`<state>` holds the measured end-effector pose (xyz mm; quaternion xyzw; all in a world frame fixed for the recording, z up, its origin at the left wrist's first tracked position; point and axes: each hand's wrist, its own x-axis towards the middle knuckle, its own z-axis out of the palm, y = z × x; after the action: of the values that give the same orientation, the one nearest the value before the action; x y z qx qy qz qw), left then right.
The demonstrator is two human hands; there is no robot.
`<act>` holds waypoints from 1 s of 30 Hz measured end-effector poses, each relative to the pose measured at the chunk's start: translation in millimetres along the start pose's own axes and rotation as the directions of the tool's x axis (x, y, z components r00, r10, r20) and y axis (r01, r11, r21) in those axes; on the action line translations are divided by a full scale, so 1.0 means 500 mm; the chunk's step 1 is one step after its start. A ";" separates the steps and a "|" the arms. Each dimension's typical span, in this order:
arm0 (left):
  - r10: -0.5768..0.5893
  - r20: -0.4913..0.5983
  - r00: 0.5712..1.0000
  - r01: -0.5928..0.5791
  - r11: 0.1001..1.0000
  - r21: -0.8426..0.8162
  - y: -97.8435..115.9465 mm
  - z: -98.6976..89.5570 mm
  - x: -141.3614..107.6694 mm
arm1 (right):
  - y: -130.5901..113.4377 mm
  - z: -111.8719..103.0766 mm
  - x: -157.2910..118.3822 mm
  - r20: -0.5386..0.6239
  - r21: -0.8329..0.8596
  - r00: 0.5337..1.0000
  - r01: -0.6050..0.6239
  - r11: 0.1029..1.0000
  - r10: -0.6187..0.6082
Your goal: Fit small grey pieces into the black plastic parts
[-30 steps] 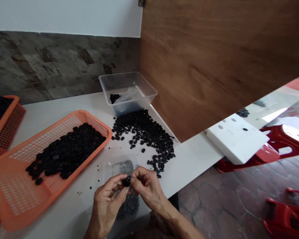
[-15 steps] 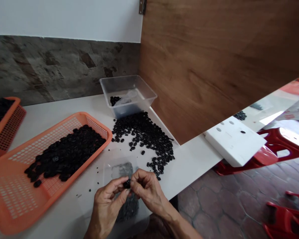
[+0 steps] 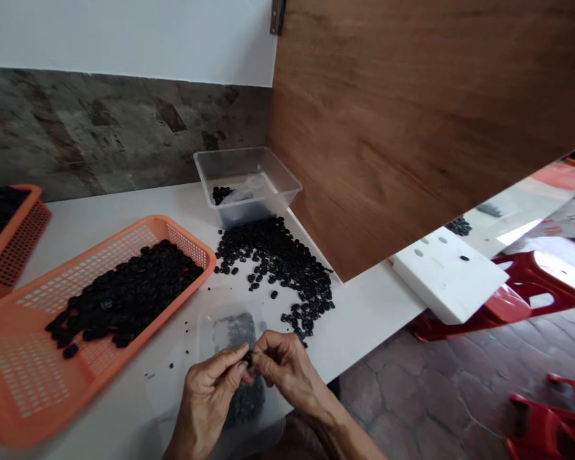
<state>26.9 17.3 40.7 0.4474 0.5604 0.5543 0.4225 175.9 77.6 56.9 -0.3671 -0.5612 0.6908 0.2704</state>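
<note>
Between the fingertips of my left hand (image 3: 208, 386) is a small black piece (image 3: 248, 358), mostly covered by the fingers. My right hand (image 3: 287, 370) pinches at the piece's right side, thumb and forefinger closed together. Both hands are over a clear plastic tub (image 3: 205, 329) that contains a heap of tiny dark bits (image 3: 234, 328). Just beyond, a spread of small oval black pieces (image 3: 297, 268) lies loose on the white table (image 3: 359, 319). To the left, an orange plastic basket (image 3: 93, 386) holds many larger-looking flat black pieces (image 3: 138, 291).
At the back, a clear bin (image 3: 292, 186) contains some black pieces and a plastic bag. A second orange basket (image 3: 16, 246) stands far left. A large wooden panel (image 3: 412, 115) slants along the right. Beyond the table edge are a white box (image 3: 450, 275) and red stools (image 3: 546, 281).
My fingers have closed further over the black piece, so less of it shows. Both hands stay together over the tub; the view has shifted slightly.
</note>
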 end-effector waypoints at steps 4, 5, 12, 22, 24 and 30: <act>-0.193 0.003 0.981 0.193 0.976 -0.099 -0.014 0.002 0.003 | 0.010 -0.008 0.005 0.023 -0.051 1.000 -0.011 0.999 0.013; -0.245 0.000 0.970 0.242 0.958 -0.151 -0.017 0.003 0.004 | 0.013 -0.009 0.007 0.034 -0.029 0.999 -0.014 0.999 0.015; -0.447 0.031 0.894 0.406 0.778 -0.480 -0.018 0.007 0.005 | 0.031 -0.018 0.031 -0.057 0.206 0.998 0.008 0.978 0.004; -0.452 0.218 0.865 0.490 0.668 -0.561 0.007 0.014 0.001 | 0.051 -0.003 0.031 0.168 0.493 0.979 -0.186 0.850 0.116; -0.441 0.222 0.870 0.486 0.686 -0.542 0.002 0.012 0.000 | 0.057 0.000 0.032 0.188 0.523 0.974 -0.211 0.826 0.129; -0.407 0.225 0.885 0.465 0.765 -0.446 -0.008 0.001 -0.003 | 0.067 0.009 0.033 0.197 0.604 0.970 -0.233 0.762 0.141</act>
<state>27.8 16.0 36.7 0.2149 0.4652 0.5370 0.6701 164.0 80.3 21.3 -0.2622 -0.2796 0.8845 0.2661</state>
